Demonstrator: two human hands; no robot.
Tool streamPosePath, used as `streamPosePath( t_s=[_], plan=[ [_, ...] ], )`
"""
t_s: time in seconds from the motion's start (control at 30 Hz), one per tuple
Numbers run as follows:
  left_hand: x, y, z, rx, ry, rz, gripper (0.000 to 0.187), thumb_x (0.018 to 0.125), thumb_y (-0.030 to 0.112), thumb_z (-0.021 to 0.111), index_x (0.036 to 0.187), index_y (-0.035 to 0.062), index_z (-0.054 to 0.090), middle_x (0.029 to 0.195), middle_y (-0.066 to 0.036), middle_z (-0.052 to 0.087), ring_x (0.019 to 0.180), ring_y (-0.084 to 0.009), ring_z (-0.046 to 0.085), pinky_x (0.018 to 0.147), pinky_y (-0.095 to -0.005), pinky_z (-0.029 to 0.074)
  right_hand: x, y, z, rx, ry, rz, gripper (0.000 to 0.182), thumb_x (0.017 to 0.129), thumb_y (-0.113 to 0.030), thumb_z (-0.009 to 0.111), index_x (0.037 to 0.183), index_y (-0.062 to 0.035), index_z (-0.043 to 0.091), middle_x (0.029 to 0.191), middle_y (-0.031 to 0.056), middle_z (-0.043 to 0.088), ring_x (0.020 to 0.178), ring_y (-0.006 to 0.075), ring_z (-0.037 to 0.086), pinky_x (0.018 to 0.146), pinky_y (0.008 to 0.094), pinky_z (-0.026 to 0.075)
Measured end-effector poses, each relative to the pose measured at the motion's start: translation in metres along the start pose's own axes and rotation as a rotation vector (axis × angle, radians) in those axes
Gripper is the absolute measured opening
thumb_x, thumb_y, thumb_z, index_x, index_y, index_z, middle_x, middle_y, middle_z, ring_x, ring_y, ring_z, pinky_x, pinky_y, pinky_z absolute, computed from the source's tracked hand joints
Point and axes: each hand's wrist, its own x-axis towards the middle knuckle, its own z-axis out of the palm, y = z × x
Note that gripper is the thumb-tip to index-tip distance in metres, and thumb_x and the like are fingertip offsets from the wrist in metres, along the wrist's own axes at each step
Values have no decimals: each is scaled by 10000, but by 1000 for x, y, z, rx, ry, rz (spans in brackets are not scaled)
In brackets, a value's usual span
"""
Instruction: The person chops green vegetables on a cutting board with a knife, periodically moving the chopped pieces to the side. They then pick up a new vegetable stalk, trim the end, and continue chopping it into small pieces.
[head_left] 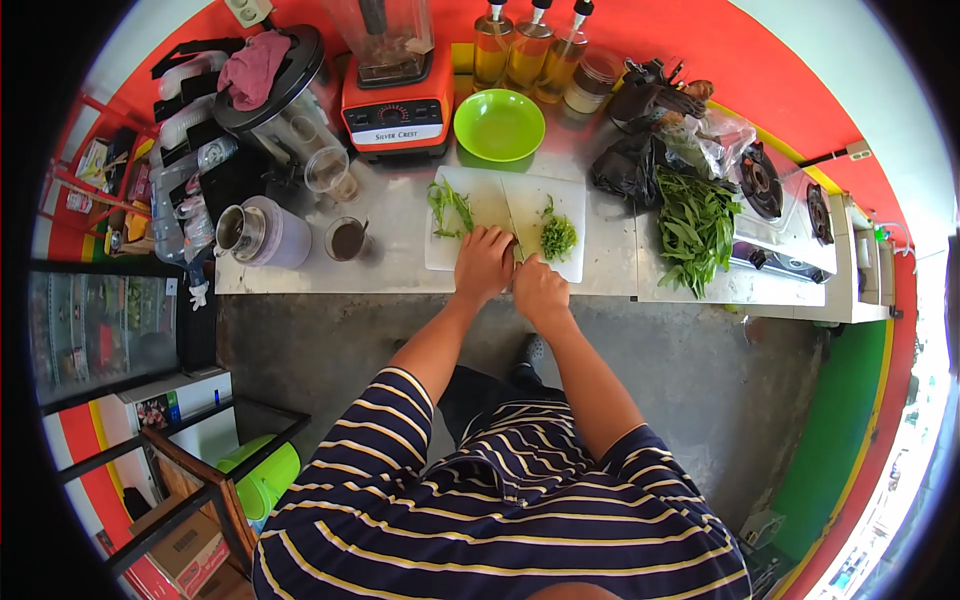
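Note:
A white cutting board (570,200) lies on the metal counter in the head view. My right hand (541,291) is closed around the handle of a kitchen knife (511,212), whose blade points away from me across the board. Just left of the blade, my left hand (484,264) presses down with curled fingers on leafy greens (452,207); their leaves spread out beyond the fingers, and the gripped part is hidden. To the right of the knife sits a small pile of chopped greens (558,237).
Behind the board stands a green bowl (499,125), beside a red blender (398,110) and oil bottles (530,55). At left are a cup of dark liquid (347,240) and a flask (272,232). A large leafy bunch (694,230) lies right, near a stove (785,210).

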Motion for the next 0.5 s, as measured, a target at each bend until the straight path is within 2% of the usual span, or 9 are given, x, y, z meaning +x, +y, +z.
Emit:
streamPosePath(
  t_s=[0.13, 0.23, 0.33, 0.4, 0.5],
  plan=[
    [1, -2, 1, -54, 24, 5, 76, 846, 83, 629, 919, 65, 633, 899, -89, 588, 901, -316, 545, 795, -440, 441, -11, 0, -3, -25, -15, -7, 343, 1017, -332, 497, 1027, 8, 545, 923, 238, 721, 886, 415, 719, 798, 489, 572],
    [2, 0, 0, -125, 25, -24, 78, 853, 83, 621, 925, 56, 631, 897, -102, 584, 898, -332, 544, 786, -455, 447, -14, -4, 8, 77, -15, 67, 339, 1012, -312, 503, 1009, 22, 561, 929, 248, 716, 891, 427, 715, 801, 497, 570],
    [1, -1, -1, -110, 17, -8, 88, 846, 63, 629, 932, 46, 629, 891, -109, 582, 888, -340, 544, 780, -449, 450, -5, -5, 6, 31, -16, 39, 299, 994, -266, 527, 1031, 29, 551, 956, 229, 720, 904, 384, 732, 770, 453, 592],
    [1, -1, 1, -108, 22, -6, 98, 832, 44, 650, 927, 36, 629, 893, -111, 586, 882, -339, 549, 782, -446, 457, 0, -1, -5, 66, -67, -7, 360, 1010, -317, 503, 1064, 37, 546, 999, 280, 699, 961, 443, 698, 843, 512, 557],
    [0, -2, 5, -138, 39, -20, 96, 841, 76, 653, 931, 41, 645, 896, -95, 580, 910, -317, 552, 815, -432, 471, -5, -1, -16, 62, -112, -15, 355, 1008, -313, 505, 1062, 36, 543, 1020, 283, 695, 979, 444, 693, 851, 507, 555]
  ],
)
